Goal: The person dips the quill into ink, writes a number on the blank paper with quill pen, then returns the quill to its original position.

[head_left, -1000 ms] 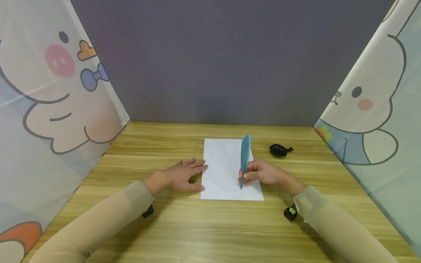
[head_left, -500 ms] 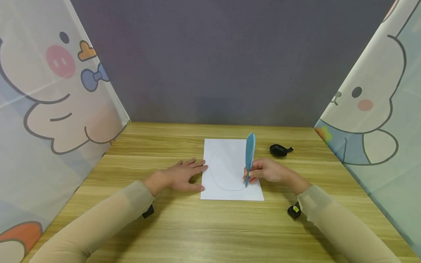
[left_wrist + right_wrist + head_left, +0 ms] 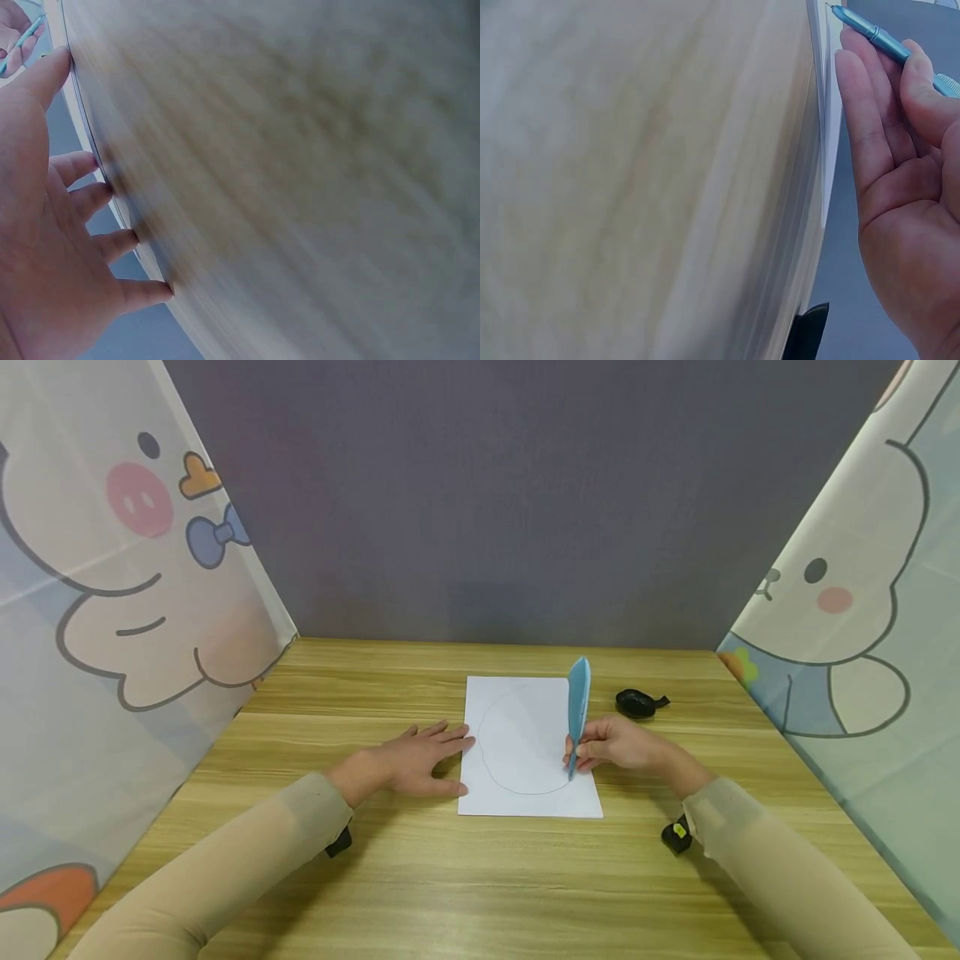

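A sheet of white paper lies on the table, bearing a thin curved line like a large unclosed oval. My right hand pinches a blue feather pen between thumb and fingers. The pen stands nearly upright, its tip at the line's lower right end. In the right wrist view, the pen's teal barrel passes between the thumb and fingers. My left hand rests flat with fingers spread, the fingertips and thumb touching the paper's left edge.
A small black oval object with a short tail lies right of the paper. The wood-grain table ends at a dark grey panel. Cartoon-printed cloths stand along both sides.
My right hand has moved right and slightly away from me with the feather pen. The drawn line has grown longer at its lower right end. The left hand has stayed still.
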